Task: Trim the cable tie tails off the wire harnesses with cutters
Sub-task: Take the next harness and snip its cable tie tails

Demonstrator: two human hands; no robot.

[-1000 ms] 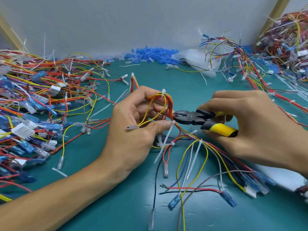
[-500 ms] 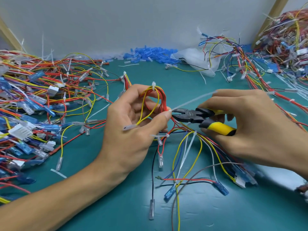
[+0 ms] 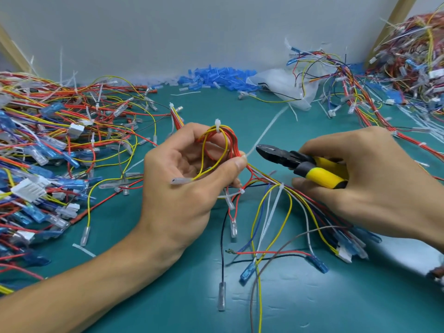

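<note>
Yellow-and-black cutters [image 3: 305, 165], teal table [image 3: 336, 304]

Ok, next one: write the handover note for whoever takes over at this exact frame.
Left hand grips the wire harness, looped above the green mat.
Right hand grips the cutters; their tips sit beside, not around, the long tie tail rising from the left fingertips.
Done: the top tie on the loop looks trimmed short.
Left: that long tie tail, the hanging tail by the right hand, and the shorter tail under the left hand.
</note>
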